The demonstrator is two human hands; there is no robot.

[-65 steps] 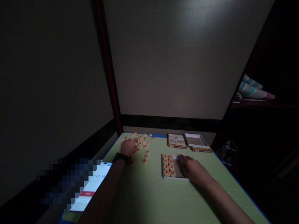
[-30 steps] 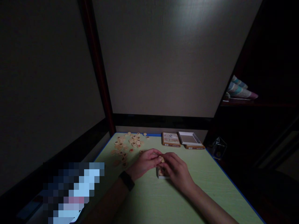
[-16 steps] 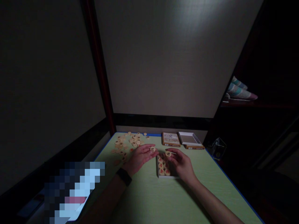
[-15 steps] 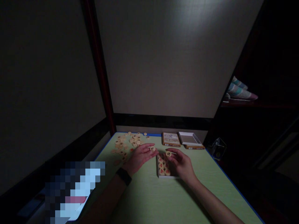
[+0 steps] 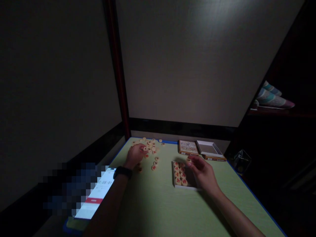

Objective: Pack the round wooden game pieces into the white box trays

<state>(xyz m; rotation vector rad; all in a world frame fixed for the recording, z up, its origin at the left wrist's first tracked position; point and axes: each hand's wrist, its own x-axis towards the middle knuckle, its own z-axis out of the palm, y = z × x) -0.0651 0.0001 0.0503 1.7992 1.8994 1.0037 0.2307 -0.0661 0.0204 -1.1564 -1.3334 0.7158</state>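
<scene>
Head view: left hand (image 5: 135,155) curled among discs (image 5: 153,167), right hand (image 5: 203,172) covering tray (image 5: 181,187); grips unclear.

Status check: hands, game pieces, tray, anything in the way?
Left hand on the loose pieces, grip unclear. Right hand over the part-filled tray, fingers curled. Two boxes sit behind, apart from both hands.

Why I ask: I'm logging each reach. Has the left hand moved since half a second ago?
Yes. The left hand has gone left, away from the white tray it was beside, to the heap of loose pieces.
</scene>
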